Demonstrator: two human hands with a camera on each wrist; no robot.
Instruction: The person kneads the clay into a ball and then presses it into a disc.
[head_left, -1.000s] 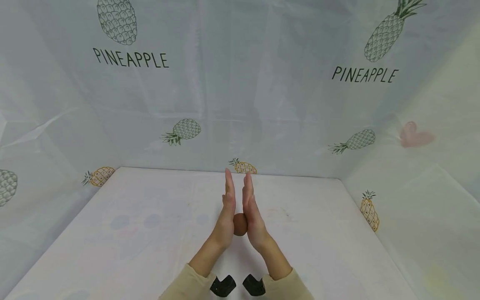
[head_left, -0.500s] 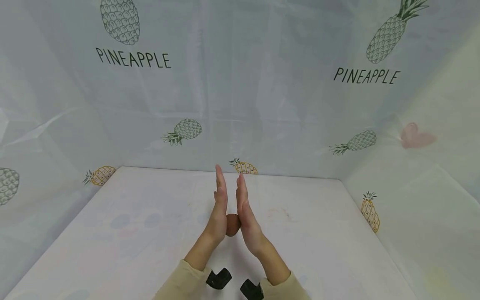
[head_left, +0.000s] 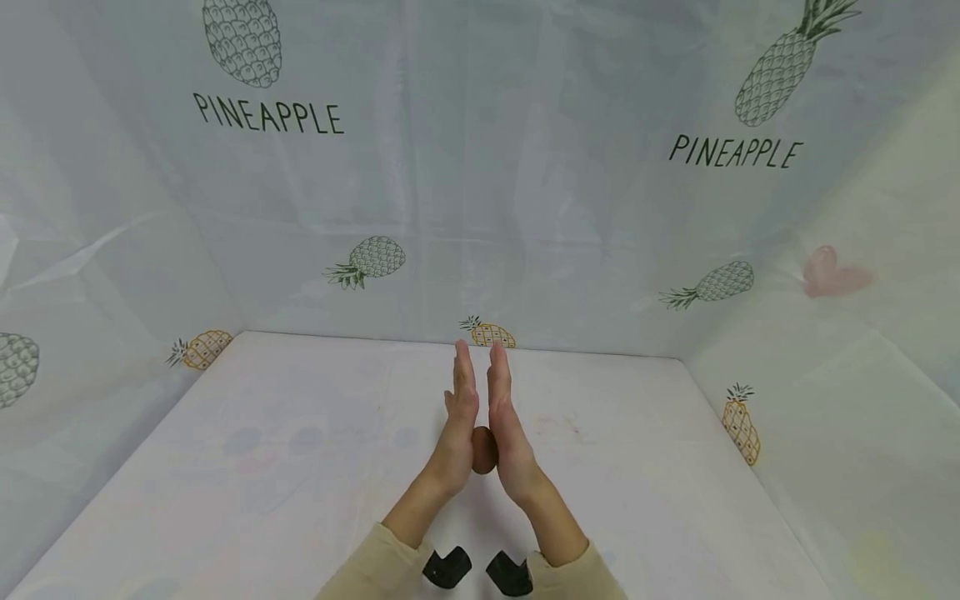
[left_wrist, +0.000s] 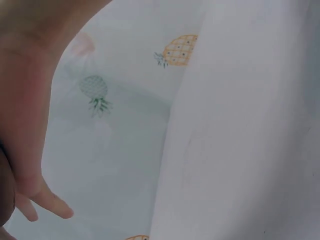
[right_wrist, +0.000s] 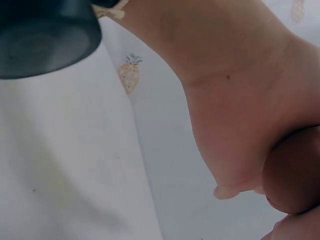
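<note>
Between two upright, facing palms sits a smooth brown ball point(head_left: 484, 451), slightly oval, like a lump of clay or dough. My left hand point(head_left: 454, 437) presses its left side with straight fingers pointing forward. On the other side my right hand point(head_left: 514, 446) lies against it, fingers straight too. Above the ball a narrow gap shows between the fingers. The left wrist view catches only a sliver of the brown ball point(left_wrist: 6, 192) at its left edge; in the right wrist view the ball point(right_wrist: 294, 172) touches a palm at the right.
Beneath the hands is a white tabletop point(head_left: 300, 467). A pineapple-print curtain point(head_left: 480, 183) hangs behind it and at both sides. Black wrist-camera mounts point(head_left: 447, 568) stick out inward from the beige sleeves point(head_left: 378, 567).
Both hands shifted left with the ball, then back right. The left fingertips rose and came down again, about level with the right ones. The ball looks narrower now than before.
</note>
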